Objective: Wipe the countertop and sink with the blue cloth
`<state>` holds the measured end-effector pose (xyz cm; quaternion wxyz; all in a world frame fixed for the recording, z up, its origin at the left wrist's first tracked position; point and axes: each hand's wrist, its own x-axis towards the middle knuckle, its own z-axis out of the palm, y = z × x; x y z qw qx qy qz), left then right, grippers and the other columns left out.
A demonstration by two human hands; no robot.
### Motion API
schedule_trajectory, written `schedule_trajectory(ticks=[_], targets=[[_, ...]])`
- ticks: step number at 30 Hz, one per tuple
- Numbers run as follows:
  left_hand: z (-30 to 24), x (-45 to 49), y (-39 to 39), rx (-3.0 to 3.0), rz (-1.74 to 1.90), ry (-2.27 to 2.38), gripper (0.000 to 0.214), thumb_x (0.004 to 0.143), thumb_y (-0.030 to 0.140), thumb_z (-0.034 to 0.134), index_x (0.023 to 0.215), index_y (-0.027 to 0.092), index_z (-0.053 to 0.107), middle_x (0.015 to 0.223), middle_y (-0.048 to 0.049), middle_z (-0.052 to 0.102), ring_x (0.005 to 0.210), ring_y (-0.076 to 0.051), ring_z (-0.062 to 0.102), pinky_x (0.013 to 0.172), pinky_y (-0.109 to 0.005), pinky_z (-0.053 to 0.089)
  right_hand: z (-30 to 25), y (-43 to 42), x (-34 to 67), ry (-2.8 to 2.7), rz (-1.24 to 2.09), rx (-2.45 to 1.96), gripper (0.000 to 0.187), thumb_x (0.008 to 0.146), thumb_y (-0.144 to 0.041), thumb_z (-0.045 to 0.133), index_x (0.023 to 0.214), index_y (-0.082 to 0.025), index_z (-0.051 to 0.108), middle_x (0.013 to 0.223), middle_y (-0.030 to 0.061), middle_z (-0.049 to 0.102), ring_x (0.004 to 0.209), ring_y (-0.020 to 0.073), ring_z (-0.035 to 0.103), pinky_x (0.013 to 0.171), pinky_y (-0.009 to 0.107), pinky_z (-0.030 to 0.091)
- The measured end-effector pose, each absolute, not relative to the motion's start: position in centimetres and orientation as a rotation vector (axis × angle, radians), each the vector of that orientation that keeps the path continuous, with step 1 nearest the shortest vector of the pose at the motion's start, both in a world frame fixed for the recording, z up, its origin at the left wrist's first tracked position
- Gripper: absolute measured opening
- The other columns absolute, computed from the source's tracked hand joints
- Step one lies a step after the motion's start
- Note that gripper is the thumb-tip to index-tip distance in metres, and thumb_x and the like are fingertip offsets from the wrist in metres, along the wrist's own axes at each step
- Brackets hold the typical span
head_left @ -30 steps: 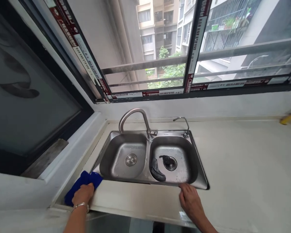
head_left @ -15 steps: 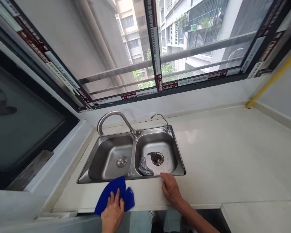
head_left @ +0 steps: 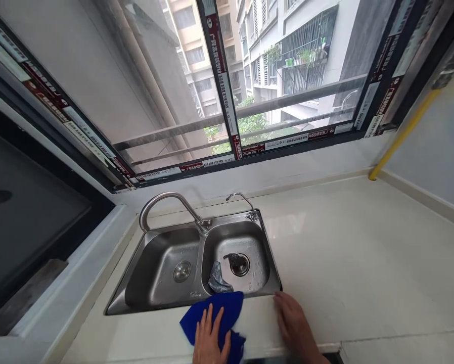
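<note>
— Where's that blue cloth point(head_left: 215, 316) sitting?

— On the pale surface point(head_left: 363, 263), right at the front lip of the double sink point(head_left: 136, 298), about in line with the divider between the two basins. Its far edge touches the steel rim.

— And the left hand point(head_left: 211, 344)?

— Laid flat on top of the cloth, fingers point(head_left: 209, 323) spread apart and pointing toward the window point(head_left: 287, 76). It presses down on it rather than gripping it; nothing is pinched.

— The right hand point(head_left: 293, 323)?

— Just beside the cloth, palm down on the bare surface, fingers loosely together, fingertips near the front right corner of the sink. It holds nothing.

— Anything in the sink?

— A crumpled grey rag point(head_left: 217, 280) in the right basin, next to the drain point(head_left: 239, 264), with water droplets on the steel there. The left basin shows only its round stopper point(head_left: 182, 271). A tall curved faucet point(head_left: 166, 207) stands behind the divider, and a smaller thin tap point(head_left: 242, 202) behind the right basin.

— That yellow thing?

— A pipe point(head_left: 401, 134) slanting down into the far right corner.
</note>
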<state>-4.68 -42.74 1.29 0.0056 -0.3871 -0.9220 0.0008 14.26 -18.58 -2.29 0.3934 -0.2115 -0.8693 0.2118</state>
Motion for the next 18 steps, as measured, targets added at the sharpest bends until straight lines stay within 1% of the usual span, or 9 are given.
schedule_trajectory(ticks=[1, 3, 5, 7, 9, 11, 13, 16, 18], targets=[[1.8, -5.9, -42.8, -1.102, 0.041, -3.002, 0.057, 0.102, 0.042, 0.034, 0.157, 0.027, 0.041, 0.168, -0.0042, 0.024, 0.156, -0.029, 0.026, 0.126, -0.054, 0.034, -2.6, -18.0, 15.0, -2.23, 0.501, -0.497, 0.047, 0.086, -0.006, 0.047, 0.127, -0.022, 0.065, 0.129, 0.0126, 0.073, 0.117, 0.0258, 0.071, 0.096, 0.043, 0.064], [2.9, -8.7, -42.6, -0.902, 0.112, -3.166, 0.061, 0.104, 0.042, 0.031, 0.161, 0.021, 0.03, 0.17, -0.0079, 0.019, 0.158, -0.029, 0.02, 0.13, -0.051, 0.027, -2.8, -17.4, 16.1, -2.287, 0.436, -0.398, 0.051, 0.087, -0.005, 0.046, 0.131, -0.021, 0.064, 0.136, 0.0115, 0.07, 0.126, 0.0237, 0.066, 0.102, 0.04, 0.061], [3.8, -11.6, -41.7, -0.773, 0.139, -3.217, 0.064, 0.105, 0.04, 0.028, 0.162, 0.012, 0.023, 0.169, -0.0147, 0.023, 0.157, -0.031, 0.023, 0.13, -0.054, 0.025, -2.7, -17.2, 16.6, -2.331, 0.375, -0.347, 0.052, 0.087, -0.004, 0.047, 0.133, -0.019, 0.064, 0.139, 0.0108, 0.069, 0.132, 0.023, 0.062, 0.105, 0.039, 0.058], [3.8, -14.4, -40.4, -0.732, 0.14, -3.252, 0.065, 0.104, 0.039, 0.031, 0.161, 0.006, 0.025, 0.164, -0.0195, 0.032, 0.153, -0.033, 0.032, 0.128, -0.054, 0.028, -2.5, -17.2, 16.7, -2.345, 0.319, -0.352, 0.049, 0.087, -0.004, 0.048, 0.13, -0.018, 0.065, 0.136, 0.0109, 0.07, 0.131, 0.0226, 0.062, 0.105, 0.037, 0.058], [3.0, -16.8, -39.0, -0.702, 0.127, -3.303, 0.066, 0.102, 0.035, 0.041, 0.157, 0.001, 0.032, 0.159, -0.0232, 0.04, 0.148, -0.035, 0.04, 0.124, -0.051, 0.035, -2.3, -17.2, 16.5, -2.346, 0.273, -0.351, 0.045, 0.087, -0.004, 0.048, 0.126, -0.017, 0.066, 0.133, 0.011, 0.072, 0.127, 0.0224, 0.065, 0.102, 0.037, 0.058], [1.7, -18.7, -37.7, -0.643, 0.093, -3.33, 0.066, 0.099, 0.029, 0.047, 0.153, -0.005, 0.035, 0.156, -0.0299, 0.04, 0.145, -0.04, 0.044, 0.117, -0.052, 0.043, -2.3, -17.2, 16.3, -2.345, 0.244, -0.33, 0.044, 0.087, -0.003, 0.047, 0.124, -0.017, 0.067, 0.131, 0.0113, 0.073, 0.125, 0.0229, 0.067, 0.101, 0.037, 0.058], [0.5, -20.2, -36.7, -0.631, 0.02, -3.309, 0.066, 0.1, 0.028, 0.045, 0.153, -0.009, 0.031, 0.156, -0.0343, 0.038, 0.143, -0.04, 0.045, 0.115, -0.052, 0.045, -2.4, -17.1, 16.4, -2.344, 0.241, -0.322, 0.043, 0.088, -0.003, 0.047, 0.124, -0.018, 0.067, 0.13, 0.0112, 0.073, 0.124, 0.0232, 0.067, 0.1, 0.037, 0.058], [-0.9, -22.0, -36.1, -0.739, -0.15, -3.246, 0.065, 0.104, 0.03, 0.039, 0.154, -0.008, 0.025, 0.156, -0.0328, 0.039, 0.144, -0.033, 0.046, 0.118, -0.045, 0.043, -2.6, -17.1, 16.6, -2.373, 0.259, -0.34, 0.043, 0.089, -0.003, 0.05, 0.126, -0.018, 0.066, 0.131, 0.0113, 0.073, 0.125, 0.0235, 0.068, 0.103, 0.037, 0.057], [-1.7, -23.0, -36.1, -0.808, -0.263, -3.216, 0.064, 0.104, 0.032, 0.039, 0.154, -0.006, 0.026, 0.155, -0.0309, 0.041, 0.143, -0.031, 0.047, 0.117, -0.044, 0.044, -2.8, -17.1, 16.8, -2.401, 0.259, -0.357, 0.044, 0.09, -0.003, 0.051, 0.128, -0.018, 0.065, 0.132, 0.0115, 0.073, 0.125, 0.0237, 0.067, 0.105, 0.037, 0.056]])
